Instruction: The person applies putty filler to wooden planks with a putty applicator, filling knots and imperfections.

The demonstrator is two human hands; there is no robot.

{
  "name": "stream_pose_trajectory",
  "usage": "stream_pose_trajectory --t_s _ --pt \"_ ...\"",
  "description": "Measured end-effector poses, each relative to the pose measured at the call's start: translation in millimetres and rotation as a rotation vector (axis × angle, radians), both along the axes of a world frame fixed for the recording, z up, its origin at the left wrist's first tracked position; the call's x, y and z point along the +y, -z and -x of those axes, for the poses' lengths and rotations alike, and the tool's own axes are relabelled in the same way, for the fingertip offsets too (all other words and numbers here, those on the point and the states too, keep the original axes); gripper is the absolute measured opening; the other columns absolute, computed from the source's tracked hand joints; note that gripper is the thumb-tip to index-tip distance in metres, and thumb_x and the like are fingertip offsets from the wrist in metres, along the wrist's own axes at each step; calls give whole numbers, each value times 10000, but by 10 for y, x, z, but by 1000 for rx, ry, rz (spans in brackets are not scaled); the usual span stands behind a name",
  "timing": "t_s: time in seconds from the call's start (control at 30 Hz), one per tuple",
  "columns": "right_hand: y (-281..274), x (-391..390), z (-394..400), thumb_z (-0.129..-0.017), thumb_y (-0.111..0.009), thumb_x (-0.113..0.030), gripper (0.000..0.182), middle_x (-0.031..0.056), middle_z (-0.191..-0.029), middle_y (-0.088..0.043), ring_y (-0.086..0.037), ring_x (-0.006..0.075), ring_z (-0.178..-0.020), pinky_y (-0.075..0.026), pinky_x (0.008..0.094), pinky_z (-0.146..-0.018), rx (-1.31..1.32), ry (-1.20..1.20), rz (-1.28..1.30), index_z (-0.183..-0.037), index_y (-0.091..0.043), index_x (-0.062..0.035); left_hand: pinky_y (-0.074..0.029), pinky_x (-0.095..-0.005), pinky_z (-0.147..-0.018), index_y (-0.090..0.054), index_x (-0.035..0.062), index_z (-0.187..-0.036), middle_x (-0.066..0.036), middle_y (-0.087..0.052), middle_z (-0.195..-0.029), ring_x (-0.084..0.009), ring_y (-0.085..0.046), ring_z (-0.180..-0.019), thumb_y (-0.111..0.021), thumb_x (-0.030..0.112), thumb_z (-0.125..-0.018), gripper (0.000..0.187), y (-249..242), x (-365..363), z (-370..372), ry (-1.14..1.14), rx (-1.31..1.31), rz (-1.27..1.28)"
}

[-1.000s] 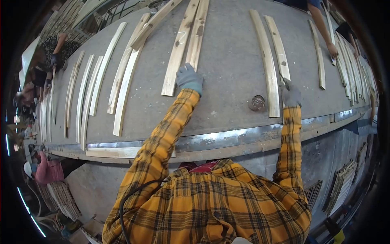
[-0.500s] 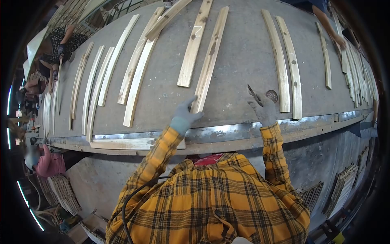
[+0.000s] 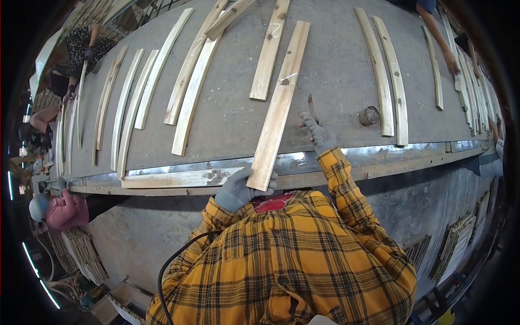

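Observation:
My left hand point(image 3: 234, 189), in a grey glove, is closed around the near end of a wooden board point(image 3: 279, 114). The board slants away from me across the table edge and shows dark knots and a short white mark. In my right hand point(image 3: 319, 134), also gloved, is a small narrow-bladed knife point(image 3: 310, 103), its tip pointing up and away, just right of the board. A small round tin point(image 3: 369, 115) with greyish contents stands to the right of that hand. Left of the held board lies another board point(image 3: 265, 65) with a white curved mark.
More boards lie on the grey table point(image 3: 330, 54), several at left and a pair point(image 3: 382, 76) at right. One board point(image 3: 173, 179) lies along the metal-trimmed front edge. Co-workers are at the far left, and another person's arm point(image 3: 441, 43) reaches in at right.
My left hand has taken hold of the board and drawn its near end toward me over the table edge, turning its broad face up. My right hand has moved left with the knife, away from the tin.

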State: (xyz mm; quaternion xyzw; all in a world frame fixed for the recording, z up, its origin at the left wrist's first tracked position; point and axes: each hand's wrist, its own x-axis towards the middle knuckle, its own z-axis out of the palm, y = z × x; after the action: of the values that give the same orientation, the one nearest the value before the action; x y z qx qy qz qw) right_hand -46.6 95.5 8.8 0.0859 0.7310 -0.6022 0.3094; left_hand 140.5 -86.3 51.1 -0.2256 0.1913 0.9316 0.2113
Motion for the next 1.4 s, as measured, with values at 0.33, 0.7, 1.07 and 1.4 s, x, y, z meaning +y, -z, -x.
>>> stream_pose_trajectory --t_s 0.33,0.7,1.07,1.4 --pt "161 -61 -130 -850 -574 -385 316 -1 -777 -625 -366 18 -459 -291 155 -401 -62 132 202 -1015 -647 -125 -490 -248 -446 -453 -23 -1128 -165 -573 -792 -213 -586 -597 -401 437 -915 510 53 46 4 -9 -207 7" --pt "446 -403 -307 -766 -694 -262 325 -3 -683 -593 -415 42 -410 -325 143 -355 -549 -15 889 -1008 -592 -70 -384 -184 -327 -463 16 -905 -44 -425 -625 -88 -439 -431 -399 309 -945 303 233 256 60 -83 -67 -775" --pt "-168 972 757 -691 -762 -242 534 121 -823 -656 -627 191 -656 -516 266 -585 -81 108 159 -1089 -565 57 -497 -268 -609 -561 -6 -1030 -132 -614 -843 -166 -608 -695 -642 349 -799 431 444 759 1110 719 382 1076" --pt "-203 2485 1819 -737 -701 -227 417 78 -851 -633 -590 127 -728 -476 248 -679 232 -103 -291 -1017 -589 61 -360 -381 -974 -327 112 -1312 -168 -448 -1230 -334 -418 -1152 -750 261 -601 841 861 2121 2772 455 1124 1765"
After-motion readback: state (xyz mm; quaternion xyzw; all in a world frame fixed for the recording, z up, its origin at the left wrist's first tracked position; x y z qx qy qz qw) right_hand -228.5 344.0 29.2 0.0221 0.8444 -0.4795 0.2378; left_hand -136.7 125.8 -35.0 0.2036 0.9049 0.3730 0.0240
